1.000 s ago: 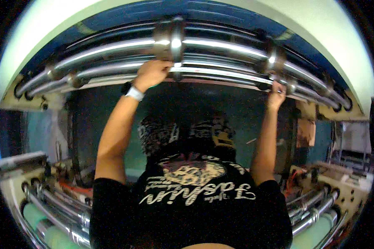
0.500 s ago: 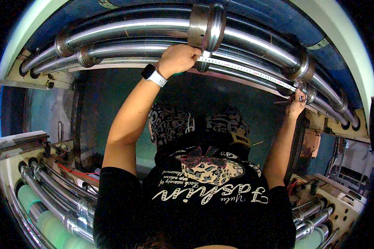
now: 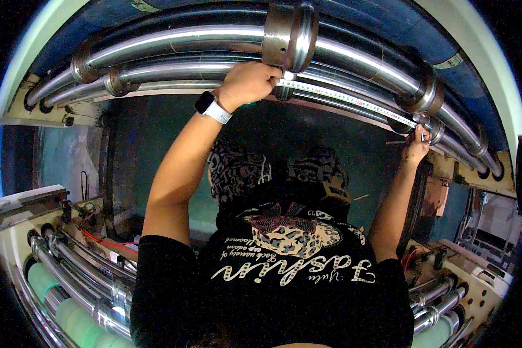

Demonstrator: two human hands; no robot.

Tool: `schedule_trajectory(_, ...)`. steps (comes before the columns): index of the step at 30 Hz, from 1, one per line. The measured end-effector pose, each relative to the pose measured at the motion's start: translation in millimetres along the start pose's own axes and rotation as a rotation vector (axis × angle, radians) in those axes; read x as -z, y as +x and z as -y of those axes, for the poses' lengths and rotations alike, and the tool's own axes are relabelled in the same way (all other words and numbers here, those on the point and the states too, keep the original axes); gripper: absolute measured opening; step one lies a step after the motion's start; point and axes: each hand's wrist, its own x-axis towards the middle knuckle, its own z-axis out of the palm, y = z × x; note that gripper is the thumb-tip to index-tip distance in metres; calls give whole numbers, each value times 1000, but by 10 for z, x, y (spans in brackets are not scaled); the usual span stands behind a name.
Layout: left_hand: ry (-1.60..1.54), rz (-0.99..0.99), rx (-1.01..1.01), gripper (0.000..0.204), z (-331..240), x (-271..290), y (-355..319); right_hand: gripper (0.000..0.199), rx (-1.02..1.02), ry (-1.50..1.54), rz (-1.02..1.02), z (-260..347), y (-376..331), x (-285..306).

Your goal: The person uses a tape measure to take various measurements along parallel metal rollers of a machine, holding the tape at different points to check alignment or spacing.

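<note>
A white tape measure with dark and red marks is pulled straight along the shiny metal shafts between my two hands. My left hand, with a watch on its wrist, is closed on the tape's left end, just under the wide middle collar. A bit of green shows below that palm; what it belongs to is hidden. At the tape's right end, my right hand pinches it beside a smaller collar on the lower shaft. Something thin sticks out by those fingers, too small to name.
Thick chrome shafts with collars cross the far side, set in pale side frames. Behind me at lower left are more shafts, green rollers and a red cable. Similar shafts stand at lower right.
</note>
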Motion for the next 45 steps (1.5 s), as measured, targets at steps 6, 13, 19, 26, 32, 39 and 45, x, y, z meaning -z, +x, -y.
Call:
schedule_trajectory(6,12,10,-5,16,2,10,6,12,-28,38,8,88,-68,-44)
schedule_trajectory(13,41,-30,-59,15,34,-33,8,13,-55,36,-43,182,-128,-154)
schedule_trajectory(19,58,-76,-27,18,-6,-41,-31,15,75,-61,-99,51,-67,-65)
schedule_trajectory(26,50,-94,4,19,-138,13,-61,12,96,-73,-42,-174,-40,60)
schedule_trajectory(32,91,-85,20,20,-130,-6,-47,12,161,-147,-77,-235,-12,58)
schedule_trajectory(39,107,-46,5,23,-94,-5,-29,11,113,-78,-117,-210,19,22)
schedule_trajectory(45,111,-23,-26,16,-23,-48,-16,16,18,4,-74,-72,-25,-9)
